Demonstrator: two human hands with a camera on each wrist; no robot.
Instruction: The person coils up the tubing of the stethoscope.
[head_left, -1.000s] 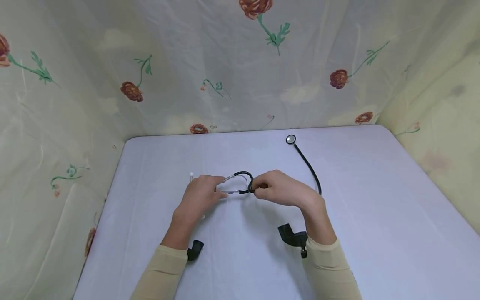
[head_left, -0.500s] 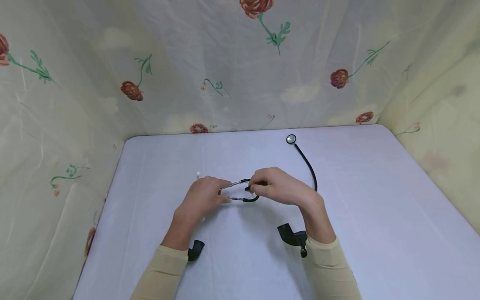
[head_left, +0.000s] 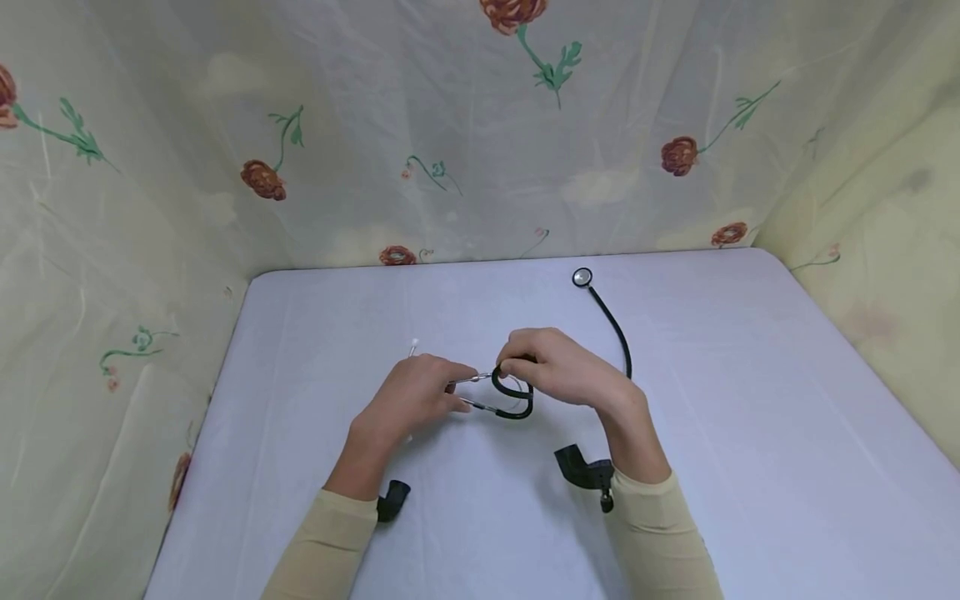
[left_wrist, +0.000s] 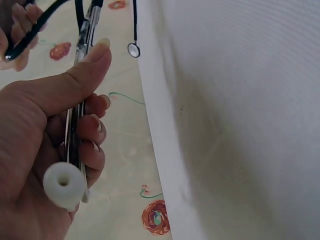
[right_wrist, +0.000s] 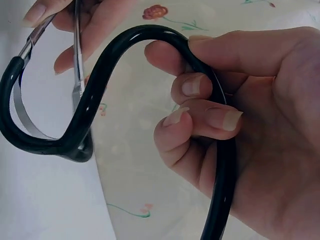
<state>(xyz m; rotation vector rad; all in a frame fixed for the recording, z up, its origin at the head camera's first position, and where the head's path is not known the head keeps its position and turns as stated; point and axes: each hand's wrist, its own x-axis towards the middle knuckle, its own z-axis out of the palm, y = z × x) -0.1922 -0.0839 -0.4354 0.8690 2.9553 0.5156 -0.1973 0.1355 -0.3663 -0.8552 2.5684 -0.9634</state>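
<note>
left hand: grip closed round the silver metal ear tubes of a black-tubed stethoscope, thumb laid along the metal. right hand: grip closed on the stethoscope's glossy black tubing, thumb and fingers pinching it, a lower stretch passing behind the curled fingers. between the hands the tubing bends into a loop, above the middle of the desk, which is covered in smooth white cloth. a round white ear tip, pierced at its centre, sits beside the left palm. the round silver chest piece, rimmed in black, lies near the far edge, well apart from both hands; its tubing curves back toward the right wrist, which hides part of it. beige sleeves cover both forearms. behind the desk hangs a pale, flower-printed curtain.
</note>
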